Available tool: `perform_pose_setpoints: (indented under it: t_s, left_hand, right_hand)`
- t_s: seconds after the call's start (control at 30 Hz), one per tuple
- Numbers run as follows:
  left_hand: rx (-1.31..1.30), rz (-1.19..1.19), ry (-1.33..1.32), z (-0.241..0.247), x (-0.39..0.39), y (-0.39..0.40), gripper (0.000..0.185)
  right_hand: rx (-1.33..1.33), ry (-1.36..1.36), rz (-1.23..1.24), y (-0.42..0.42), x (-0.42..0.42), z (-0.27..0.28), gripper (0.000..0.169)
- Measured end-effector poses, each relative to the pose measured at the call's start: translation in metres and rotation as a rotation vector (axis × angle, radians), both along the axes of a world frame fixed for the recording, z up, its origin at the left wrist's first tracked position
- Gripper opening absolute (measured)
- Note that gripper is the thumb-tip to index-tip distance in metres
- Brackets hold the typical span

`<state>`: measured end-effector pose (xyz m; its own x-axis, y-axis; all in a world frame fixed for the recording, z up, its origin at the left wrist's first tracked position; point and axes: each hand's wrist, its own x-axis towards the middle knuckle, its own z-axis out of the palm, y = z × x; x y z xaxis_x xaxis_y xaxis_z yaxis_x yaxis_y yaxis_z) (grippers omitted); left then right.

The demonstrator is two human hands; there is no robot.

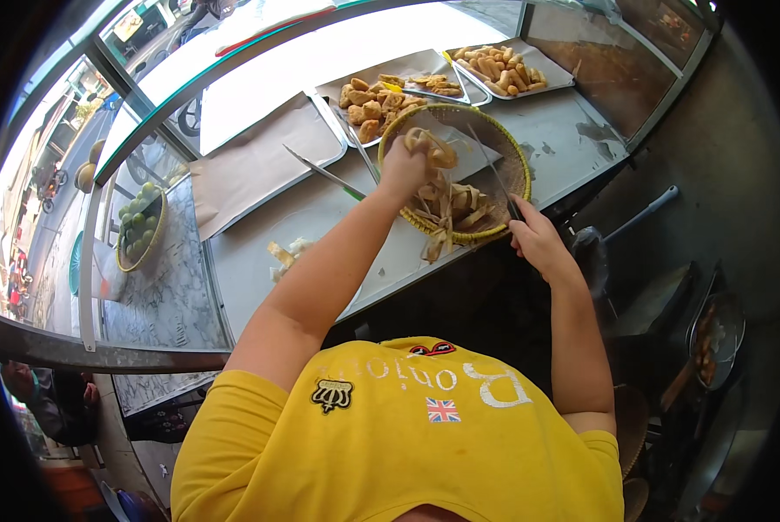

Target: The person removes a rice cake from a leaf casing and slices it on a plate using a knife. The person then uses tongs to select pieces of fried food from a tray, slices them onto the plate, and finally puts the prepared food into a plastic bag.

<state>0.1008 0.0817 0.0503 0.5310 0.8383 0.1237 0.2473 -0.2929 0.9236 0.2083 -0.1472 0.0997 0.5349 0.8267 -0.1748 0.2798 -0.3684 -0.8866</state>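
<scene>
Over a round woven basket (529,166) with a yellow rim, my left hand (408,166) grips a pale, dry-looking wrapped bundle (439,154). My right hand (534,236) holds a knife (491,163) by its dark handle at the basket's right rim, blade angled up across the basket. Strips of dried leaf or husk (452,205) lie inside the basket, and some hang over its near rim. Paper (471,153) lines part of the basket. A pair of metal tongs (321,171) lies left of the basket, partly hidden by my left forearm.
Metal trays of fried food (371,104) and fried rolls (499,70) stand behind the basket. A paper-lined tray (266,160) is to the left, and a basket of green fruits (138,225) farther left. Glass panes frame the counter (246,274). A long handle (644,212) juts out at right.
</scene>
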Motion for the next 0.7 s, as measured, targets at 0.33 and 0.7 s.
perform_pose_setpoints:
  t_s: [0.33,0.7]
  left_hand:
    - [0.416,-0.147,0.809,-0.015,0.039,-0.047,0.081]
    - [0.432,0.071,0.052,0.038,-0.088,-0.036,0.032]
  right_hand:
    - [-0.059,-0.813,0.217,0.083,0.061,-0.072,0.043]
    - [0.324,-0.929,0.296,0.062,0.078,-0.038,0.04]
